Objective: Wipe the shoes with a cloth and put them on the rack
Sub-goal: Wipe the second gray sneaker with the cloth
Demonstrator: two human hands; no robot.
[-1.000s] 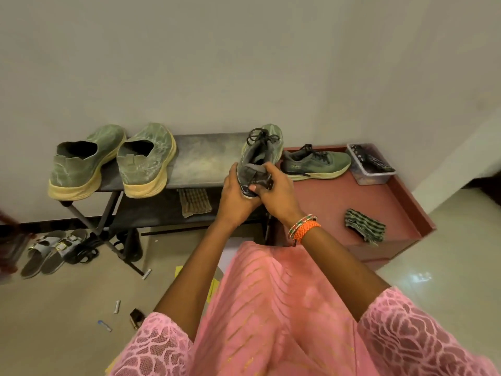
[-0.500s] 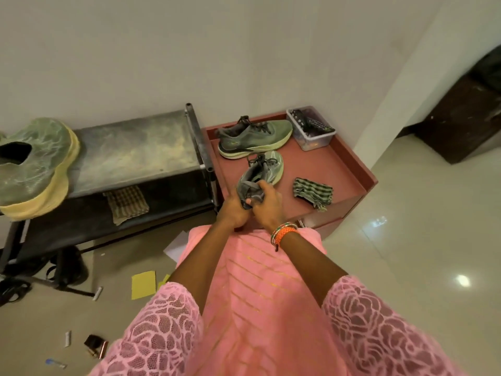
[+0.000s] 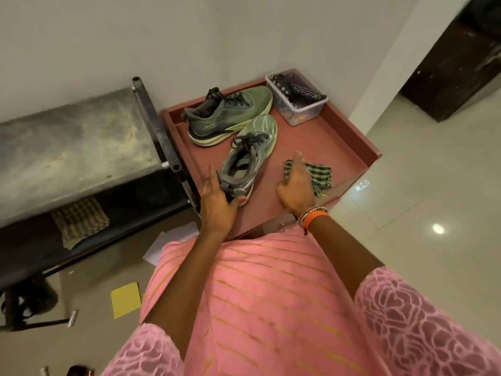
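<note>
Shoes are the matter here, and the near shoe (image 3: 248, 158) stands on the red table (image 3: 336, 137), gripped at its heel by the left hand (image 3: 219, 202), thumb on one side of the heel and fingers on the other. Holding it by the heel likely steadies it and leaves the upper and toe free for wiping. Its long axis runs from the heel at the table's near edge to the toe farther in toward the wall, slanting a little to the right, opening upward, laces on top.

Beyond the near shoe's toe and touching it, or nearly so, the second shoe (image 3: 230, 115) sits upright with its long axis crosswise, toe toward the clear plastic box (image 3: 298, 104) in the table's far right corner, heel toward the rack.

Right of the near shoe, the right hand (image 3: 295, 185) is spread with fingers straight, holding nothing, over the edge of the striped cloth (image 3: 320, 175); whether it touches the cloth I cannot tell. My judgement is that it is reaching for the cloth so wiping can begin.

Left of the table stands the metal rack (image 3: 73, 142), its top shelf beside the table's edge, handy for setting the shoes down afterwards. A checked rag (image 3: 80, 221) lies on the rack's lower shelf.
</note>
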